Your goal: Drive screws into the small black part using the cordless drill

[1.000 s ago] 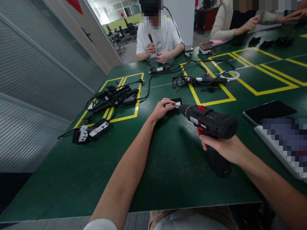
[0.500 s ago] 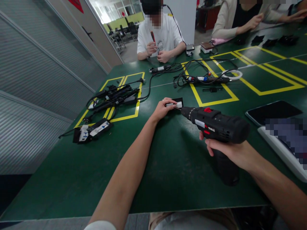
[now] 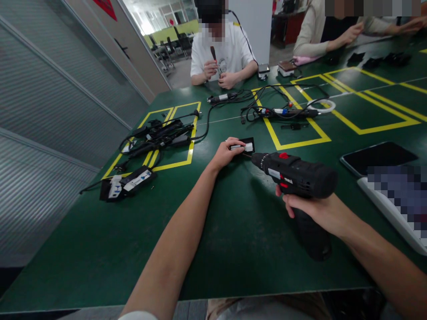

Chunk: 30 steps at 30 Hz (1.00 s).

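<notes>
Your green table (image 3: 100, 249) is marked with yellow tape rectangles (image 3: 302, 144) and fills most of the scene; grey louvred panels (image 3: 46, 102) and a door (image 3: 110, 44) stand to its left, and a person in a white shirt (image 3: 230, 49) sits at its far edge. A heap of black cables and parts (image 3: 163, 135) lies on the left, a dark phone (image 3: 378, 158) on the right. Your right hand (image 3: 313, 209) has its fingers wrapped round the handle of the black drill (image 3: 296, 173), right of the middle; its body's long axis runs from near right to far left, chuck leftward, handle slanting down. Your left hand's (image 3: 224, 154) fingers close on a black-and-white piece (image 3: 248, 146), lying roughly left to right. You cannot tell whether the bit touches it.
</notes>
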Motion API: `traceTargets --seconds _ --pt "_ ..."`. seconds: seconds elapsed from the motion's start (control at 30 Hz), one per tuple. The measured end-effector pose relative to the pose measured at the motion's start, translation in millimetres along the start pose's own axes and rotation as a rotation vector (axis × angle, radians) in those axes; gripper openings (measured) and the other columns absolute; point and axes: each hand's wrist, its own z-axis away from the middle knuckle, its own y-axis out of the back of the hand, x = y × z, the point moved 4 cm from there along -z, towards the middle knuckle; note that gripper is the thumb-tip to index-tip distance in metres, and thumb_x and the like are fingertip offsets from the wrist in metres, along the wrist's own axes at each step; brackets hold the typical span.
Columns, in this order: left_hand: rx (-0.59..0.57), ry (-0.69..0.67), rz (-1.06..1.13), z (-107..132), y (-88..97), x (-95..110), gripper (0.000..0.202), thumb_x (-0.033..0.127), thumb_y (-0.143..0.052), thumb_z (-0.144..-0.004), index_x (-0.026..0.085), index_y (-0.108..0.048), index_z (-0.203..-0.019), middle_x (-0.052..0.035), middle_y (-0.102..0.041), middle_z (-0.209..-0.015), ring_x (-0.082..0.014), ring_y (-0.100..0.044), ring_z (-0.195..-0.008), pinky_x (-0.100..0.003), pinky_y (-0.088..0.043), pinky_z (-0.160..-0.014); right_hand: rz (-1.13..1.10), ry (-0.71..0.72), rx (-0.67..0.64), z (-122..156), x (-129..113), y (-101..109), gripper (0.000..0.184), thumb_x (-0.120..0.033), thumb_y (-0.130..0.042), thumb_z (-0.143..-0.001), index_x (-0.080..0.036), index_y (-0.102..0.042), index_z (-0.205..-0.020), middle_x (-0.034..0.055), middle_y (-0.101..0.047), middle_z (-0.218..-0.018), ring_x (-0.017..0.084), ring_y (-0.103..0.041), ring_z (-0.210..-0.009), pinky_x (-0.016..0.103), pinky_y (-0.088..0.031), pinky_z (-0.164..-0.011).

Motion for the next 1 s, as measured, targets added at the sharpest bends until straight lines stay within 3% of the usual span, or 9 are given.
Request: traceTargets --seconds 1.0 --pt "-0.004 0.003 -0.045 -0.4 1.7 -2.7 0.025 0.036 -0.068 -0.078 0.022 -0.073 -0.098 -0.005 -0.06 -0.107 -0.0204 -0.056 -0.107 -0.037 -0.042 -0.1 0.039 -0.07 0.077 -1.9 -5.1 -6.3 0.009 -0.027 -0.057 -0.081 -0.02 -0.061 -0.086 -0.0008 -0.061 -0.062 0.017 -0.06 -0.063 0.03 -0.045 -0.061"
